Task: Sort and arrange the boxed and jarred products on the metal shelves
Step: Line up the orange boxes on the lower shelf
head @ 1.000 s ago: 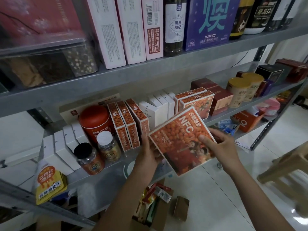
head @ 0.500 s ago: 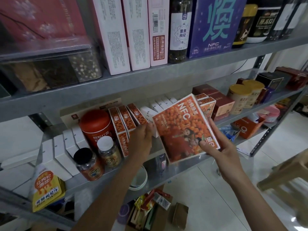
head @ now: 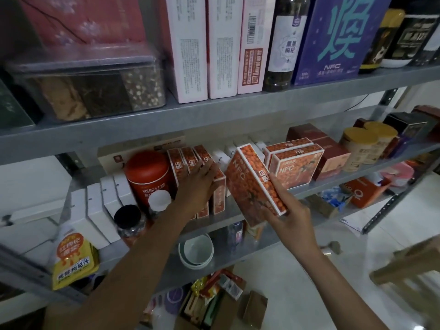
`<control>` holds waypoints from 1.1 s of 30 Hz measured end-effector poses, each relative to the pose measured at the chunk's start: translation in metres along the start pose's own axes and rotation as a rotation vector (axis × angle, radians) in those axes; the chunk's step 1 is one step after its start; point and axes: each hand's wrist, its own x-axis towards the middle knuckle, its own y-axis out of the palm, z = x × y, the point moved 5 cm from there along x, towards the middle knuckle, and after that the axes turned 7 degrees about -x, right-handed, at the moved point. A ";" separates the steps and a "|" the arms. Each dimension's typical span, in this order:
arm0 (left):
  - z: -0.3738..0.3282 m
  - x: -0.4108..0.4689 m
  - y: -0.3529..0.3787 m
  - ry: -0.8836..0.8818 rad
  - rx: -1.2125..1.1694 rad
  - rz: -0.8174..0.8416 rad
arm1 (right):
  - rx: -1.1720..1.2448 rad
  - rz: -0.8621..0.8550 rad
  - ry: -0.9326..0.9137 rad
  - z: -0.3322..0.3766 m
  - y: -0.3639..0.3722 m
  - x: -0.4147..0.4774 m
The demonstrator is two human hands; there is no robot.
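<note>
At the middle metal shelf (head: 252, 245), seen from the head, the right hand (head: 289, 215) grips an orange NFC box (head: 252, 184), fingers curled round its lower end. The box tilts left over the shelf's front edge. Just beside it, the left hand (head: 200, 184) presses straight fingers against a row of upright orange boxes (head: 188, 160), holding nothing. Two matching boxes (head: 297, 165) stand just right of it.
</note>
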 end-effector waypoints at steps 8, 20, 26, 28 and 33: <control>0.002 -0.002 0.000 -0.009 -0.021 0.008 | -0.059 0.054 0.006 0.008 0.011 0.020; -0.001 -0.004 -0.005 -0.028 -0.021 0.045 | 0.008 -0.060 0.137 -0.004 -0.002 0.017; 0.000 -0.002 -0.003 -0.071 -0.021 0.088 | 0.076 -0.112 0.012 0.013 -0.010 0.020; 0.000 -0.003 -0.004 -0.066 -0.029 0.079 | 0.083 -0.083 -0.013 0.018 -0.002 0.026; 0.000 -0.006 -0.007 -0.027 -0.028 0.032 | 0.083 -0.042 0.013 0.012 0.020 0.042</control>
